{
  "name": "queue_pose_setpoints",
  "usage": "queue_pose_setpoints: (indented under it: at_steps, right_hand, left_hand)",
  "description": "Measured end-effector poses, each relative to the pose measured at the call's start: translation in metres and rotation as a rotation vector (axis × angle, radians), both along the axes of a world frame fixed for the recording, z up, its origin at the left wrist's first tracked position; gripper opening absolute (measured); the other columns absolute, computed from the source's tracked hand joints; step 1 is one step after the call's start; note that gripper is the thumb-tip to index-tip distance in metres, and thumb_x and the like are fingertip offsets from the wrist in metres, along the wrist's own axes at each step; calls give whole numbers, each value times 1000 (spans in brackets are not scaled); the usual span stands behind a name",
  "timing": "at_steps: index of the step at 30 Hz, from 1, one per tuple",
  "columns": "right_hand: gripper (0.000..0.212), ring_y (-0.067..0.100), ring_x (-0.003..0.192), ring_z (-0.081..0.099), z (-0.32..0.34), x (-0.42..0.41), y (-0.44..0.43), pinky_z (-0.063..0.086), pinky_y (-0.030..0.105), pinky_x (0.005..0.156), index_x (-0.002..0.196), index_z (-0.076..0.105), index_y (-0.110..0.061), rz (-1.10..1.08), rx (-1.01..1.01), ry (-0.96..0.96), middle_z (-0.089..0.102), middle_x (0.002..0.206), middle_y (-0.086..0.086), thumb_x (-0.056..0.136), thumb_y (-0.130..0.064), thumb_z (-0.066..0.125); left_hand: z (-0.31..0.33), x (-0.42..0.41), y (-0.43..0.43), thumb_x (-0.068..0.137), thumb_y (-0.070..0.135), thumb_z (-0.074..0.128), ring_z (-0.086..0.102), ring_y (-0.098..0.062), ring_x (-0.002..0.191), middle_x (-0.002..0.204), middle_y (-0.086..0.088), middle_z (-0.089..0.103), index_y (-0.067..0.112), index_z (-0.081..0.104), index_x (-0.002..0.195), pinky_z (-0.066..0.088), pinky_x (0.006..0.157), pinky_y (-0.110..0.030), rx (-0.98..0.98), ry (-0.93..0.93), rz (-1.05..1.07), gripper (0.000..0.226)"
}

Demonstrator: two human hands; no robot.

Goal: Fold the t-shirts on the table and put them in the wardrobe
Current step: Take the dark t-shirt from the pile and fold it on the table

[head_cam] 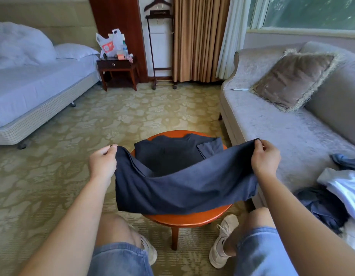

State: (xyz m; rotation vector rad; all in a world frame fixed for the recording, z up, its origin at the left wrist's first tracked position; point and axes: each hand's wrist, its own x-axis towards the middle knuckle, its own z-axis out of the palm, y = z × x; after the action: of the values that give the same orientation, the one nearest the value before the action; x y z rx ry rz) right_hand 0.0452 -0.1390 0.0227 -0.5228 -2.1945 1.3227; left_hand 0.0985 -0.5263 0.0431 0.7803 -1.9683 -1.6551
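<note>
Left hand [102, 164] and right hand [265, 156] each pinch a hem corner of the dark t-shirt [172, 176], lifting it off the round surface [188, 218] to fold it over

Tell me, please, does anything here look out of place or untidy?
Yes. A crumpled heap of clothes lies on the sofa seat at the right, not on the table. A small white object lies loose on the sofa near the cushion. The held t-shirt looks fine.
</note>
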Motion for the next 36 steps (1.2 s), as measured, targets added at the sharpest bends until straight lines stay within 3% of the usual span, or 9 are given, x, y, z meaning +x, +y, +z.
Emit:
queue_pose_setpoints:
  at_steps: [2, 9, 15, 19, 21, 23, 29, 33, 36]
  right_hand:
    - [27, 29, 78, 51, -3, -29, -2, 32, 31, 69, 79, 57, -5, -32, 8, 4, 59, 78, 17, 99, -18, 44]
    - [29, 39, 94, 58, -27, -145, -6, 39, 36, 76, 97, 63, -3, -96, 30, -36, 65, 97, 25, 99, -20, 40]
    - [24, 32, 85, 53, -51, -222, -9, 34, 34, 73, 86, 55, -10, -79, 93, -75, 61, 92, 24, 99, -21, 38]
    - [30, 39, 107, 55, -65, -261, -13, 39, 37, 86, 107, 61, -5, -72, 102, -143, 62, 106, 24, 101, -24, 39]
    - [42, 36, 125, 46, -78, -271, -17, 33, 36, 101, 138, 48, -8, -96, 112, -226, 50, 134, 23, 102, -28, 39]
    - [56, 34, 137, 33, -95, -267, -22, 24, 40, 110, 152, 24, -10, -77, 138, -311, 33, 149, 21, 103, -33, 39]
    - [56, 36, 139, 29, -134, -197, -50, 23, 57, 112, 144, 40, -12, 259, 475, -413, 32, 150, 18, 97, -41, 46]
    - [65, 27, 150, 0, -148, -137, -63, 4, 56, 117, 153, 23, -23, 503, 659, -593, 6, 162, 10, 98, -55, 37]
    - [73, 26, 150, -3, -161, -114, -42, 3, 56, 118, 155, 15, -26, 497, 797, -686, 1, 164, 6, 94, -66, 24]
  left_hand:
    - [-2, -29, -7, 99, 28, 56, 50, -17, 64, 79, -1, 56, 14, 64, 127, 48, 62, -29, 64, -16, 51, 32]
    - [-8, -133, -20, 100, 22, 54, 52, -18, 103, 118, -2, 55, 9, 59, 130, 54, 77, -29, 165, -9, 167, 33]
    - [-26, -210, -33, 100, 21, 55, 50, -17, 90, 94, 6, 55, 13, 64, 122, 55, 78, -26, 138, -44, 197, 26]
    - [-52, -252, -44, 99, 22, 54, 59, -23, 92, 85, 10, 56, 16, 64, 119, 55, 74, -26, 140, -105, 204, 23]
    - [-76, -265, -43, 98, 28, 53, 58, -31, 116, 121, -4, 62, 14, 53, 135, 50, 93, -35, 23, -208, 143, 39]
    - [-101, -264, -34, 96, 34, 56, 37, -29, 139, 154, -9, 36, 17, 30, 152, 32, 111, -36, -155, -364, 55, 64]
    - [-157, -210, 19, 93, 41, 58, 11, -31, 148, 160, -11, 16, 22, 25, 153, 11, 118, -51, -645, -593, -240, 71]
    - [-169, -172, 43, 94, 59, 42, -7, -30, 150, 163, -9, -2, 26, 16, 155, -2, 116, -59, -881, -741, -377, 74]
    - [-179, -152, 36, 93, 69, 26, -10, -30, 149, 163, -9, -7, 26, 9, 156, -1, 116, -60, -965, -797, -407, 78]
